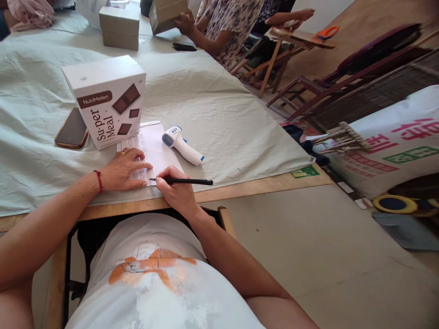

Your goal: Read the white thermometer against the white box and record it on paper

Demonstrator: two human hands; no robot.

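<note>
Closed around a black pen (195, 181), my right hand (176, 189) rests at the near edge of the table with the pen tip on a sheet of paper (161, 153). Small dense writing covers the left part of the sheet. My left hand (125, 171) lies flat on that written part, fingers spread. Just beyond it stands a white box (109, 105) printed "NutriMotion Su-per Meal", upright at the top left of the paper. A white and blue infrared thermometer (181, 145) lies at the paper's right side.
A phone (72, 129) lies left of the box on the cloth-covered table (226, 123). Farther back are a cardboard box (119, 29) and another person's hand (185, 23) holding a carton (167, 16). Chairs (308, 87) and a printed sack (387, 141) stand to the right.
</note>
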